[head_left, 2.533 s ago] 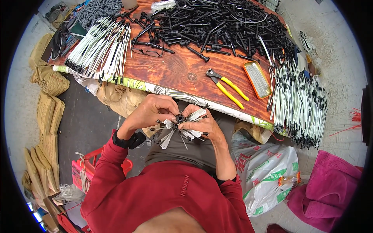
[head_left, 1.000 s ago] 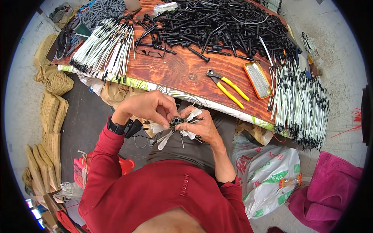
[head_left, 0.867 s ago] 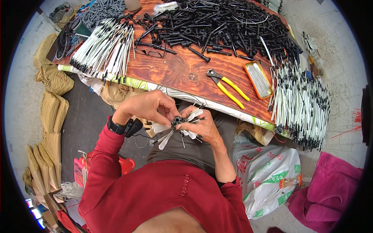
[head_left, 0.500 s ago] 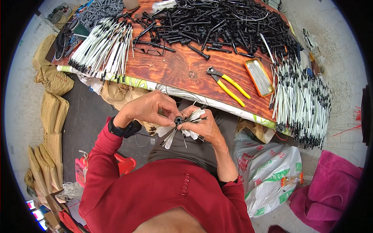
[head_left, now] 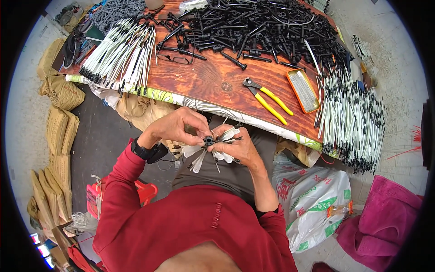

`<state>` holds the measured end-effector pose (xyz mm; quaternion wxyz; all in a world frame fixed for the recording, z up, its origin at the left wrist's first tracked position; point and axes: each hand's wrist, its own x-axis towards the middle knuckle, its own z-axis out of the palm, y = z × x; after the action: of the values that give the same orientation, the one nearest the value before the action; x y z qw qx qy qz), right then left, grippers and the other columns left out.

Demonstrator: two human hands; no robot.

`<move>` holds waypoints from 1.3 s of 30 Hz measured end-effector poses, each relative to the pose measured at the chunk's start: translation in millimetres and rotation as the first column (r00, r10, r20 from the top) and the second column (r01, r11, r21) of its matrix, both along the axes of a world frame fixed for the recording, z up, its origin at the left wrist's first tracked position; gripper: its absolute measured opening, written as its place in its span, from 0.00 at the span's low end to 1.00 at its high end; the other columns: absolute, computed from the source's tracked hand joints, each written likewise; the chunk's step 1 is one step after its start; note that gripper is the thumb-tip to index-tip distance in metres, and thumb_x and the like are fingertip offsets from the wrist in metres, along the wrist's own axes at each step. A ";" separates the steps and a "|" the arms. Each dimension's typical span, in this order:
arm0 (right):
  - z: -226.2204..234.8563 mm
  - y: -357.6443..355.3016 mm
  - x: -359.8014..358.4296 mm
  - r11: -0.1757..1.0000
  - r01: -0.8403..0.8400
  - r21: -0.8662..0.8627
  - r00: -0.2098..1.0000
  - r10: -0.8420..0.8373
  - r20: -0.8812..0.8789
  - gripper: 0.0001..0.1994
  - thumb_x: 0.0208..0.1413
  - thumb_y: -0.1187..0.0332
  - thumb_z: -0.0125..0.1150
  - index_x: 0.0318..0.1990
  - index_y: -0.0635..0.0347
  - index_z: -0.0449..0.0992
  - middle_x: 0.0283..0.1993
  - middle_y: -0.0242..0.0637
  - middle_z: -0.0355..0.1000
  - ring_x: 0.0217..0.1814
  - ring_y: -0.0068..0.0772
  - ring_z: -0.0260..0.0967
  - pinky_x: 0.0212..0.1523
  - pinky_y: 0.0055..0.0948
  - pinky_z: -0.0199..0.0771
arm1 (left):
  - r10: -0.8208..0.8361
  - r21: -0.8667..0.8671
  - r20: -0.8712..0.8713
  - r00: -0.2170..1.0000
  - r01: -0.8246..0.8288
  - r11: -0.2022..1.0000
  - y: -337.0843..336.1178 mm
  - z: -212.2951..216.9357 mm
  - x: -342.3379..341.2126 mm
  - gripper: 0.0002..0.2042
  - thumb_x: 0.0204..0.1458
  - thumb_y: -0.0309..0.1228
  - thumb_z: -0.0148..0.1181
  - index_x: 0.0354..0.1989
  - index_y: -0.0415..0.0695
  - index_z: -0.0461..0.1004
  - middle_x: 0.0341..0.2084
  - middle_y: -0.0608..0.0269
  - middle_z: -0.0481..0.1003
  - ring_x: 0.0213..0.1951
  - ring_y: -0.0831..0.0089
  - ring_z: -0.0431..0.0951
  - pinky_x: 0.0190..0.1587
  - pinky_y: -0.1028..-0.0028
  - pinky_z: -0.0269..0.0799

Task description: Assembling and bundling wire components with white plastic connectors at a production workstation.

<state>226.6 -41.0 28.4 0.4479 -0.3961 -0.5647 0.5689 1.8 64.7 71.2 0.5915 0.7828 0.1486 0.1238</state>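
Note:
Over my lap, a round black plastic hub (head_left: 208, 141) has white, paddle-shaped strips with dark thin ends (head_left: 197, 164) fanning out around it. My right hand (head_left: 243, 148) is closed on the hub, thumb against its right side, with some strips between the fingers. Thumb and forefinger of my left hand (head_left: 183, 128) pinch at the hub's upper left edge. Whatever lies between those fingertips is too small to make out. The palm sides of both hands are hidden.
On the wooden table (head_left: 199, 79) lie yellow-handled pliers (head_left: 271, 103), an orange-rimmed tin of thin metal pins (head_left: 303, 92), glasses (head_left: 176, 59) and a heap of black plastic parts (head_left: 253, 27). White strips are piled left (head_left: 118, 52) and right (head_left: 349, 115). A plastic bag (head_left: 312, 199) stands at right.
The view has shifted very slightly. Both hands stay at the hub, with only a tiny movement of the left fingers.

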 end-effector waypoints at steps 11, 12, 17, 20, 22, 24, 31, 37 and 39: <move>-4.3 2.0 3.9 0.997 -0.028 -0.074 0.987 0.015 -0.161 0.10 0.48 0.76 0.76 0.36 0.66 0.80 0.33 0.32 0.78 0.34 0.18 0.73 0.34 0.22 0.72 | 0.019 -0.115 0.128 0.992 -0.004 0.993 2.1 -16.1 5.2 0.10 0.49 0.26 0.72 0.39 0.38 0.84 0.34 0.58 0.82 0.37 0.69 0.80 0.41 0.71 0.74; -4.9 1.9 4.2 0.999 -0.025 -0.034 0.992 0.020 -0.125 0.10 0.48 0.76 0.76 0.36 0.66 0.80 0.34 0.32 0.79 0.34 0.18 0.73 0.34 0.23 0.73 | 0.016 -0.125 0.130 0.991 0.000 0.992 1.4 -16.5 4.6 0.09 0.49 0.26 0.72 0.38 0.38 0.84 0.33 0.58 0.82 0.37 0.69 0.80 0.40 0.71 0.73; -10.7 1.1 5.5 0.999 -0.042 0.014 0.992 0.043 -0.119 0.11 0.46 0.77 0.77 0.36 0.66 0.80 0.36 0.33 0.79 0.35 0.20 0.74 0.37 0.25 0.74 | 0.015 -0.157 0.119 0.993 0.004 0.988 -3.9 -17.2 4.3 0.08 0.48 0.27 0.73 0.33 0.38 0.82 0.32 0.60 0.81 0.37 0.71 0.79 0.40 0.72 0.72; -10.1 3.4 7.5 0.998 -0.067 0.020 0.992 0.069 -0.110 0.12 0.45 0.76 0.77 0.38 0.65 0.80 0.37 0.33 0.79 0.37 0.21 0.74 0.38 0.26 0.75 | -0.011 -0.154 0.093 0.996 0.026 0.988 0.1 -18.7 3.9 0.09 0.47 0.28 0.74 0.34 0.39 0.81 0.33 0.63 0.79 0.38 0.72 0.78 0.41 0.72 0.72; -8.7 4.3 6.8 0.997 -0.078 0.025 0.991 0.080 -0.105 0.13 0.45 0.76 0.77 0.39 0.65 0.80 0.37 0.33 0.80 0.37 0.21 0.75 0.39 0.26 0.75 | -0.074 -0.148 0.056 0.996 0.082 0.986 5.6 -20.6 4.3 0.14 0.46 0.30 0.76 0.39 0.41 0.80 0.35 0.67 0.77 0.39 0.74 0.76 0.43 0.73 0.71; -4.9 5.1 3.1 0.990 -0.143 0.008 0.986 0.143 -0.086 0.14 0.46 0.76 0.77 0.40 0.65 0.80 0.38 0.34 0.80 0.39 0.21 0.75 0.41 0.26 0.76 | -0.062 -0.115 0.051 0.997 0.067 0.991 7.9 -18.1 8.4 0.17 0.45 0.30 0.77 0.41 0.42 0.78 0.37 0.68 0.75 0.39 0.76 0.75 0.44 0.74 0.71; 3.3 3.4 -1.5 0.987 -0.117 -0.113 0.986 0.102 -0.131 0.11 0.47 0.79 0.74 0.38 0.64 0.80 0.42 0.37 0.80 0.45 0.24 0.77 0.46 0.27 0.77 | -0.016 -0.485 0.055 0.998 0.040 0.874 8.4 -33.2 6.6 0.27 0.42 0.27 0.76 0.52 0.43 0.72 0.42 0.70 0.71 0.44 0.80 0.71 0.49 0.77 0.68; -4.3 7.2 -9.4 0.999 0.012 -0.046 0.984 -0.020 -0.176 0.12 0.48 0.75 0.76 0.38 0.64 0.79 0.42 0.36 0.82 0.43 0.20 0.76 0.44 0.25 0.76 | 0.289 -0.543 -0.027 0.957 -0.257 0.800 -0.4 -13.8 -3.0 0.25 0.45 0.22 0.70 0.54 0.43 0.69 0.45 0.68 0.72 0.49 0.78 0.72 0.51 0.75 0.70; -10.9 8.1 -11.3 0.998 0.054 -0.045 0.983 -0.061 -0.172 0.11 0.49 0.77 0.75 0.38 0.65 0.79 0.43 0.37 0.81 0.43 0.21 0.76 0.45 0.26 0.77 | 0.432 -0.503 -0.041 0.901 -0.392 0.770 -14.1 -13.1 -10.2 0.25 0.47 0.20 0.68 0.55 0.43 0.68 0.46 0.67 0.73 0.49 0.78 0.73 0.51 0.75 0.71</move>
<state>215.3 -32.9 17.5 0.5035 -0.3704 -0.5005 0.5990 -8.4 50.6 58.2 0.7371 0.5455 0.3203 0.2377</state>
